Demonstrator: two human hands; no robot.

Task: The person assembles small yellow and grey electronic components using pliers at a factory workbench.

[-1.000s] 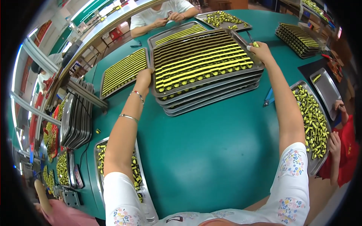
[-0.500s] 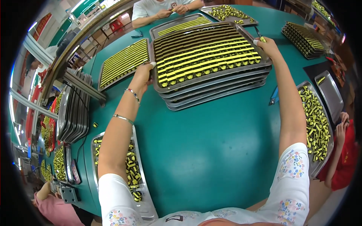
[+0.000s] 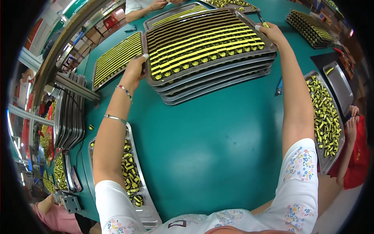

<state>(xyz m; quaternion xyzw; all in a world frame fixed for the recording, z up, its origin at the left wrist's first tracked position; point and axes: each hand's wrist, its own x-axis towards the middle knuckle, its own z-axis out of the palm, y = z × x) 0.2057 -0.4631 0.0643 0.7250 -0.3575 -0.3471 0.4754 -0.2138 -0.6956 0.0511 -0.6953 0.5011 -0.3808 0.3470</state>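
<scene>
The top tray [image 3: 212, 65] of a stack of metal trays [image 3: 218, 79] lies between the two hands, ahead of the person on the green desk [image 3: 210, 156], filled with rows of small yellow-and-black pieces [image 3: 202, 50], the farther rows looking dark brown. The left hand [image 3: 136, 69] is at the tray's left edge, near its front corner; it is closed on the rim, its white-covered thumb above, the other fingers mostly hidden by the hand and the tray. The right hand [image 3: 272, 36] sits farther along the opposite side, likewise curled around the edge, with a white cover at a fingertip. Just beside it is a slim dark tool [image 3: 260, 18] with a yellow part; whether the fingers hold it too, I cannot tell. Nor can I tell whether the grip takes in the lower trays. Under the left forearm, a long tray [image 3: 150, 216] holds loose pieces [image 3: 132, 175].
</scene>
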